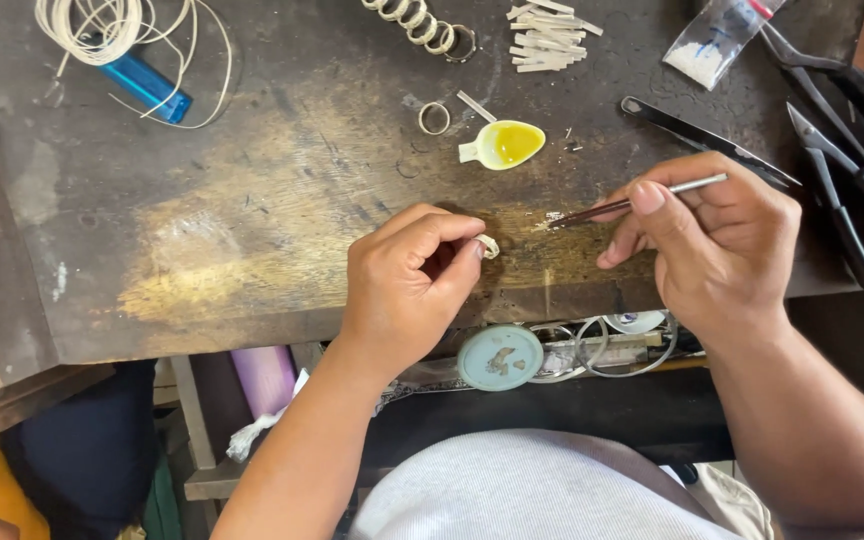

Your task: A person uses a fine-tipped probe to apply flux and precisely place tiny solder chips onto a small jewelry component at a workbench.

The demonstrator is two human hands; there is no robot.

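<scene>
Small ring piece (489, 246): I am pinching this pale bit of metal between the thumb and forefinger of my left hand (407, 285), just below and a little left of the yellow spoon (503, 144), over the worn workbench (252, 220).
Left hand: I am keeping it curled tight around the piece, the other fingers folded in.
Thin tool (637, 201): I am gripping this slim rod in my right hand (717, 240), below and right of the spoon, its dark tip pointing left toward the ring piece but not touching it.
Right hand: I am closing thumb and fingers on the rod's shaft like a pen.
Yellow spoon: it is lying on the bench holding yellow liquid.
Loose ring (434, 118): it is sitting just left of the spoon.
Ring row (414, 20): it is lying above the spoon, slightly left.
Metal strips (550, 36): they are stacked above the spoon, slightly right.
Pliers (842, 150): they are resting far right of the spoon.
Blue lighter (147, 85): it is lying far left of the spoon, under coiled white wire (117, 30).
Round lid (500, 357): it is sitting below the spoon, beneath the bench edge.
</scene>
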